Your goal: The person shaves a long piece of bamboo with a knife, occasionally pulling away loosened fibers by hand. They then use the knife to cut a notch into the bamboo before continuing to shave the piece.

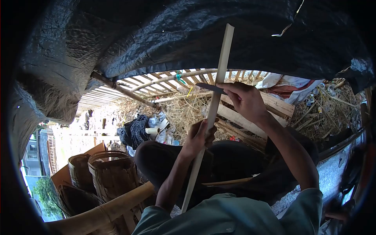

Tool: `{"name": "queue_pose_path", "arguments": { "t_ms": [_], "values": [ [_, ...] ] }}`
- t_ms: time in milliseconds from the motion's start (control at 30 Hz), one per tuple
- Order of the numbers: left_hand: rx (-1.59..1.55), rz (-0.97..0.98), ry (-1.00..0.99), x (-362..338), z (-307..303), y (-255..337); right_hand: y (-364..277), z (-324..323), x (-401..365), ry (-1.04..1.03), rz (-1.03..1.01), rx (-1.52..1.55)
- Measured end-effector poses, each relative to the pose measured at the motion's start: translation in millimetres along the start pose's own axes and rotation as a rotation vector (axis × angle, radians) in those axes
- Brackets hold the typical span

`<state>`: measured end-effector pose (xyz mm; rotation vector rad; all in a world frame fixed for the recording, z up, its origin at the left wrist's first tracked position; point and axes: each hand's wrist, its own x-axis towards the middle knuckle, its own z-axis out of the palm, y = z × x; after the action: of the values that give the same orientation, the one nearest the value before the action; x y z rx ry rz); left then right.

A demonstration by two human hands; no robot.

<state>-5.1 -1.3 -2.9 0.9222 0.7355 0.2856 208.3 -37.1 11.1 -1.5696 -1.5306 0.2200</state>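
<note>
A long, pale bamboo strip (pixel 224 55) slants up from my lap, its top end reaching in front of the dark tarp. My left hand (pixel 199 137) is wrapped round the strip at about its middle. Higher up, my right hand (pixel 246 98) is closed on a knife, its handle hidden in the fingers. The dark knife blade (pixel 210 87) points left and lies across the strip, seemingly against it. My crossed legs (pixel 164 156) are below both hands.
Woven bamboo baskets (pixel 113 176) stand at the lower left behind a thick bamboo pole (pixel 105 209). Wooden planks (pixel 244 123), straw (pixel 182 113) and litter cover the ground ahead. A black tarp (pixel 168 39) hangs overhead, with a slatted bamboo fence (pixel 117 93) beyond.
</note>
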Motion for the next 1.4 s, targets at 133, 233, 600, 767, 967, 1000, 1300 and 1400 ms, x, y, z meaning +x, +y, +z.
{"name": "queue_pose_path", "arguments": {
  "t_ms": [133,233,600,767,967,1000,1300,1400],
  "values": [
    [0.122,0.058,0.041,0.9,0.2,-1.5,3.9,3.3,4.4,0.073,-0.018,0.032],
    [0.254,0.123,0.095,2.3,1.4,-3.6,-3.4,3.3,4.7,0.062,0.029,0.059],
    [0.715,0.28,0.186,9.8,-6.9,-6.5,-12.5,-0.4,9.8,-0.002,0.033,-0.018],
    [0.722,0.322,0.124,7.6,-2.1,-6.6,-8.5,1.0,9.7,-0.062,0.042,-0.032],
    [0.903,0.385,0.138,1.6,4.7,-4.8,-15.7,1.0,8.4,-0.076,0.062,-0.072],
    [0.967,0.423,0.145,12.9,-1.5,-19.6,-9.7,2.9,6.7,-0.059,0.019,-0.102],
    [0.88,0.392,0.158,8.5,-3.2,-25.5,-31.4,-1.8,1.5,-0.076,0.053,0.087],
    [1.032,0.395,0.11,9.0,-1.3,-28.3,-11.7,-4.6,-21.2,-0.015,-0.057,0.018]
  ]
}}
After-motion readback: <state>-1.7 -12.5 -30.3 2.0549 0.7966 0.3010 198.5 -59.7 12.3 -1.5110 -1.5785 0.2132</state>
